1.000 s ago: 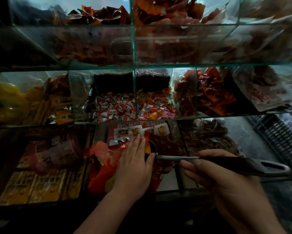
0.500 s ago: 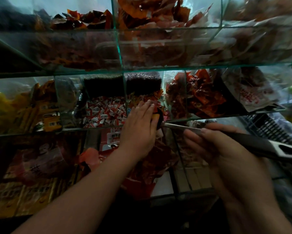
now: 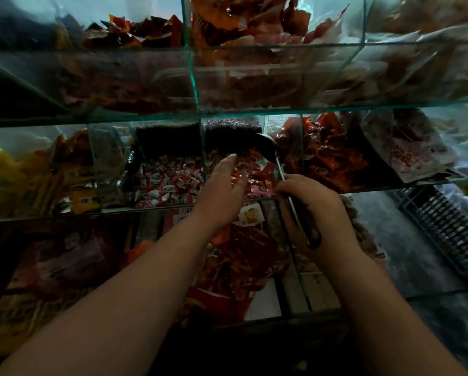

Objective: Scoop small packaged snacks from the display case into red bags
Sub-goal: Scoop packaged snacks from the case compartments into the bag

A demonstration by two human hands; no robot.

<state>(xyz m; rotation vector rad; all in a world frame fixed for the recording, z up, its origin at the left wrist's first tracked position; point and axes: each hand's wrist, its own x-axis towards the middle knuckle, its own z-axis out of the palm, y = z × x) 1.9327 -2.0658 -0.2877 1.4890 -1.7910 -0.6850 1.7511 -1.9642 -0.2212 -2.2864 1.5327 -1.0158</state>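
Left hand (image 3: 222, 191) is in the middle tier of the display case (image 3: 254, 111), fingers straight and slightly spread, palm down over the pile of red and pink snack packets (image 3: 257, 183). The fingertips (image 3: 231, 159) reach toward the back of that compartment, and it's too dark to say whether they press the packets or hang just above them. Nothing is held in this hand.

On the other side, the right hand (image 3: 308, 210) is wrapped tight around the scoop (image 3: 266, 147), fingers curled round the dark handle with its butt end poking out below the fist. The thin metal shaft runs up and away from the knuckles, and the bowl sits raised at the back right of the same compartment, close to the glass divider (what's inside the bowl can't be seen, it reads as one dark shape).

One compartment to the left lie the red and white candies (image 3: 168, 183). Down in the lower tier, under both wrists, sits a heap of crumpled red wrappers (image 3: 241, 261). A black crate (image 3: 444, 226) stands off to the right.
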